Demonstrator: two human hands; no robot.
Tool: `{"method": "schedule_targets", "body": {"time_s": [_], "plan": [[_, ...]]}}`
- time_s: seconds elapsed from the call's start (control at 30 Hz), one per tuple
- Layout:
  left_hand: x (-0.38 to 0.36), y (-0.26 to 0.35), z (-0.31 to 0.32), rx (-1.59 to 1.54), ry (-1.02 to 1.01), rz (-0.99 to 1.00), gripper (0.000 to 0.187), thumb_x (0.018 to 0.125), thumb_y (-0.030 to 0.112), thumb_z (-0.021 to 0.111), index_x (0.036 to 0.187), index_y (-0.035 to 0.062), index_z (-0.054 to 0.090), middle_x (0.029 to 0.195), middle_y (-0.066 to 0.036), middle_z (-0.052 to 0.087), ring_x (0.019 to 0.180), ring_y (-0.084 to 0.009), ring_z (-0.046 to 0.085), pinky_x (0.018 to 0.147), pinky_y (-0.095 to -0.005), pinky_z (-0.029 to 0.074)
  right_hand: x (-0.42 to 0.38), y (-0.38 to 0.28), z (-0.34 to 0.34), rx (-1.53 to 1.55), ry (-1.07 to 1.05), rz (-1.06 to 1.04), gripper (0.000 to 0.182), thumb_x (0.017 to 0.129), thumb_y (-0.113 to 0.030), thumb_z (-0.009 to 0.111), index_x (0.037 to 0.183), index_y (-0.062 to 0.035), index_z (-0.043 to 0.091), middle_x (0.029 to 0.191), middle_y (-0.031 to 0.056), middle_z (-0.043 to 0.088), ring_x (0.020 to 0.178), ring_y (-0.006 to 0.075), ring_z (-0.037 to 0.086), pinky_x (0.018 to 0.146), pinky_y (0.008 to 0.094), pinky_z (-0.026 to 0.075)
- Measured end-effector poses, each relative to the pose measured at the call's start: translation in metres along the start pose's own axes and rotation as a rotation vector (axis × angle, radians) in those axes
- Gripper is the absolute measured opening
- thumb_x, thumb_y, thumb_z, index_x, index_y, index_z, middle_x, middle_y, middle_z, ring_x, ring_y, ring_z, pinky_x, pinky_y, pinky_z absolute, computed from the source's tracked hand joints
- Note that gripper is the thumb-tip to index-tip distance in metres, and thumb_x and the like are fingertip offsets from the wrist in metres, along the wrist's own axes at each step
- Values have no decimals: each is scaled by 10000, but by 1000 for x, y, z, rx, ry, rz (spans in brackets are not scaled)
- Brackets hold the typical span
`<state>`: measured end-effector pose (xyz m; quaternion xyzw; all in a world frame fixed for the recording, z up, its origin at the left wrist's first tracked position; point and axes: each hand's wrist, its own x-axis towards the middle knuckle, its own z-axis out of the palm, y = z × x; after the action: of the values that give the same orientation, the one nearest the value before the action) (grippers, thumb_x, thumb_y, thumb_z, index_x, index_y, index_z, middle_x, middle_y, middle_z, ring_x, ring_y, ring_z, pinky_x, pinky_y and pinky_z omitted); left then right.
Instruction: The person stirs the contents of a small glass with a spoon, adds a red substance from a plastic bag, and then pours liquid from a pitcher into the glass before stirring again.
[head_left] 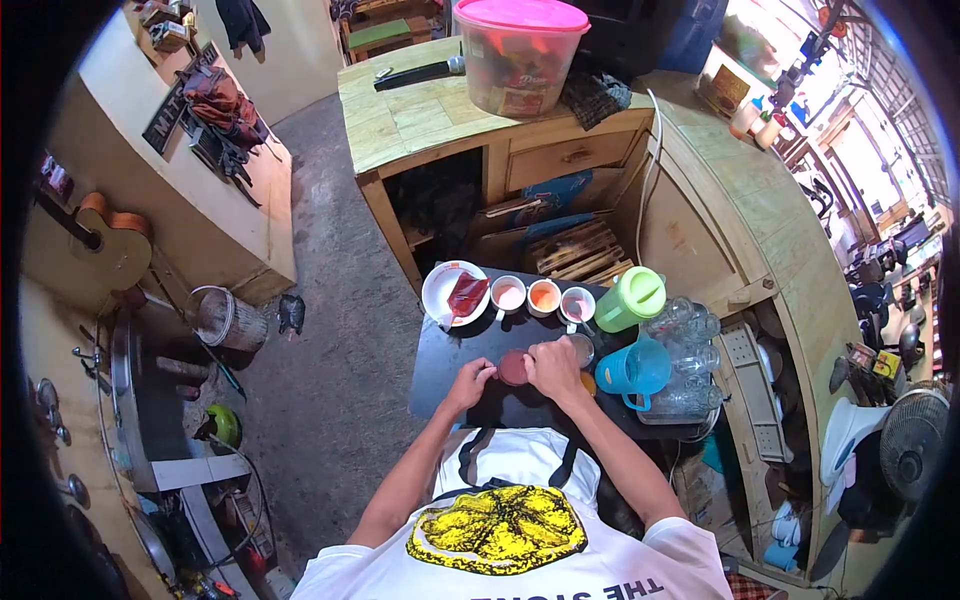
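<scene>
A round reddish-brown container (513,368) stands on the small black table between my hands. My right hand (555,368) is closed on its right edge. Just left of it, my left hand (472,382) has its fingers curled together; anything inside them is hidden. Beyond the right hand sits a clear glass (581,347), and an orange item (588,382) shows partly beside the wrist. Behind the hands runs a row of white cups (508,294) with pinkish or orange contents, next to a white bowl (437,293) holding a dark red packet (468,296).
To the right stand a green lidded pitcher (632,298), a blue pitcher (633,367) and several clear glasses (690,355) on a tray. Ahead is a wooden counter (405,120) with a pink-lidded tub (520,60). A bucket (228,320) stands on the floor at left.
</scene>
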<state>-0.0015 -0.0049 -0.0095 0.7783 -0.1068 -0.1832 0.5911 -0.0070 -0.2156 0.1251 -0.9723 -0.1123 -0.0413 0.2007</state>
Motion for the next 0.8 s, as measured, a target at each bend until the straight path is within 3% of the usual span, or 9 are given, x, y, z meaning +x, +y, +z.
{"method": "schedule_targets", "body": {"time_s": [0.17, 0.27, 0.37, 0.47, 0.57, 0.67, 0.77, 0.8], "plan": [[-1, 1, -2, 23, -7, -24, 212, 960, 169, 560, 905, -18, 641, 853, -123, 681, 848, -206, 638, 818, -342, 494, -6, 5, 1, 72, -202, 50, 214, 779, -212, 680, 688, -21, 713, 695, 210, 667, 677, 374, 654, 709, 483, 467], [-2, 7, -3, -1, -27, -58, 214, 961, 172, 561, 907, -19, 642, 857, -120, 682, 850, -198, 635, 822, -340, 492, -4, 2, 6, 177, -55, 38, 210, 777, -212, 681, 688, -25, 718, 690, 208, 667, 678, 371, 659, 717, 488, 468], [-4, 13, -2, -13, 6, -9, 215, 970, 175, 556, 901, -7, 649, 823, -77, 663, 802, -162, 599, 770, -318, 478, 3, 2, -8, -33, 47, -16, 213, 776, -210, 676, 684, -22, 718, 692, 225, 665, 684, 393, 666, 715, 501, 498], [-3, 6, -1, -15, 4, -24, 214, 972, 173, 557, 901, -5, 651, 829, -79, 668, 811, -160, 604, 770, -316, 478, -3, 9, -5, -102, -112, 2, 231, 787, -226, 682, 693, -18, 719, 688, 224, 662, 676, 393, 661, 719, 491, 494], [-2, 9, -2, -12, -12, -45, 218, 959, 168, 556, 905, -27, 639, 853, -127, 682, 853, -207, 638, 824, -343, 491, -7, 10, -4, 103, -270, -84, 236, 800, -233, 689, 701, -21, 722, 692, 202, 671, 662, 376, 654, 715, 475, 468], [-2, 12, -4, 12, -27, -27, 229, 960, 177, 555, 902, -28, 639, 856, -132, 685, 852, -215, 642, 823, -345, 492, -5, 7, 7, 161, -35, -26, 233, 783, -237, 703, 693, -22, 718, 691, 207, 670, 673, 386, 659, 705, 484, 476], [-3, 11, -4, 20, -25, -20, 222, 978, 177, 550, 908, -9, 647, 843, -76, 670, 831, -159, 607, 785, -319, 481, -3, 2, -9, -62, 13, 1, 228, 778, -231, 705, 701, -17, 718, 700, 222, 667, 675, 408, 656, 691, 490, 490], [-3, 10, -4, 12, -23, -25, 227, 972, 181, 551, 905, -15, 645, 848, -95, 675, 836, -178, 619, 797, -329, 485, -4, 5, -6, -62, -45, 2, 228, 780, -229, 704, 700, -17, 717, 701, 219, 668, 676, 406, 654, 698, 487, 487]]}}
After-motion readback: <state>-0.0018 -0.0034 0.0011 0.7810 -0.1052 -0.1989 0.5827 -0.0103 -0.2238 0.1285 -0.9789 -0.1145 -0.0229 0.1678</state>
